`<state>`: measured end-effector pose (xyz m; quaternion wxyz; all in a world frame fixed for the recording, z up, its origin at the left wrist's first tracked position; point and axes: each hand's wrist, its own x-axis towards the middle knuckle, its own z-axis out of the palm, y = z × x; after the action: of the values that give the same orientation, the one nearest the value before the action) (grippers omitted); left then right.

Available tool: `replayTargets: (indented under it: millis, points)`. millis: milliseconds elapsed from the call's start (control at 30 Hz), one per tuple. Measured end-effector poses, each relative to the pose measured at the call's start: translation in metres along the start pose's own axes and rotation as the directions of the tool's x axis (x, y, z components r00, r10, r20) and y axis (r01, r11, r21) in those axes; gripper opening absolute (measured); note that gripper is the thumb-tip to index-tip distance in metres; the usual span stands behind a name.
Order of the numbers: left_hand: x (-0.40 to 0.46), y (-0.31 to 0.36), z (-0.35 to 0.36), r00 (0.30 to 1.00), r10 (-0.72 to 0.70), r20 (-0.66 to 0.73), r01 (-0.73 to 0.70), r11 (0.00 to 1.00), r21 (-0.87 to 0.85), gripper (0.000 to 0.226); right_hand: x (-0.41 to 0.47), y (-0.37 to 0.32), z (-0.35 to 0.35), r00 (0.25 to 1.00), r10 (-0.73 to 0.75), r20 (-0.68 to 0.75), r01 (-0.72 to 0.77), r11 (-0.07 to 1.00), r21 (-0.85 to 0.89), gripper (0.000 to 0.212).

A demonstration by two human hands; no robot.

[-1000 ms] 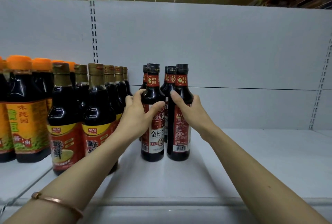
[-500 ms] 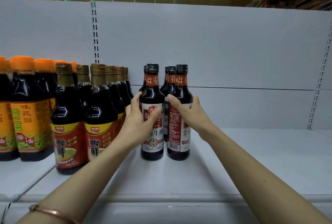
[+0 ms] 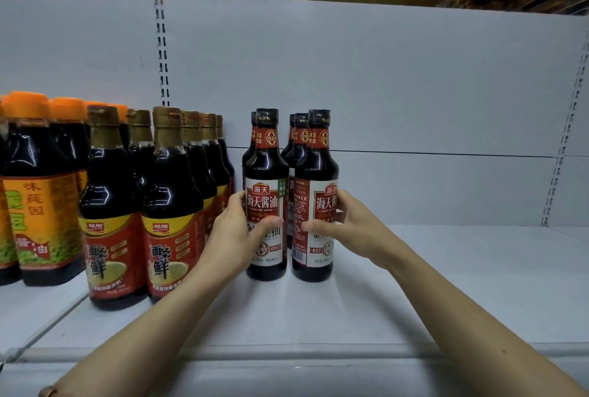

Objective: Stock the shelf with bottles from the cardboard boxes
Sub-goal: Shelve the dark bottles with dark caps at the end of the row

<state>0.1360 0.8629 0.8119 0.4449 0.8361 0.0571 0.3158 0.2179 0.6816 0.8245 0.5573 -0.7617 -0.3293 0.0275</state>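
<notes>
head cam | faces forward, level with shelf [image 3: 446,285] | close range, arm's reach

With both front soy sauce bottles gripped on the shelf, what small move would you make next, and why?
Probably turn the right front bottle a little more: its red label still faces partly sideways under the right hand, while the left front bottle, held by the left hand, already shows its label squarely. Both stand upright on the white shelf.

five black-capped bottles [image 3: 267,195], about six gold-capped [image 3: 172,205], some orange-capped [image 3: 38,189].
</notes>
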Motion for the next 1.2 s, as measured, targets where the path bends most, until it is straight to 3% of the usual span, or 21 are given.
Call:
replayTargets:
  millis: [367, 533, 833, 1200]
  points:
    - [0.008, -0.011, 0.002, 0.997, 0.069, -0.026, -0.069, 0.998, 0.009, 0.055, 0.013, 0.008, 0.021, 0.973, -0.06, -0.222, 0.023, 0.986, -0.165, 0.06]
    - [0.012, -0.012, 0.001, 0.998, 0.066, -0.018, -0.066, 0.997, 0.034, 0.053, 0.018, 0.011, 0.029, 0.955, -0.075, -0.287, 0.009, 0.974, -0.226, 0.079]
    - [0.022, -0.017, 0.005, 0.999, 0.034, -0.037, -0.033, 0.999, 0.023, 0.056, 0.025, 0.012, 0.037, 0.929, -0.115, -0.352, -0.005, 0.947, -0.322, 0.086]
    - [0.023, -0.022, 0.014, 0.996, 0.008, -0.09, -0.01, 1.0, -0.021, 0.064, 0.024, 0.018, 0.039, 0.928, -0.099, -0.359, -0.004, 0.961, -0.275, 0.079]
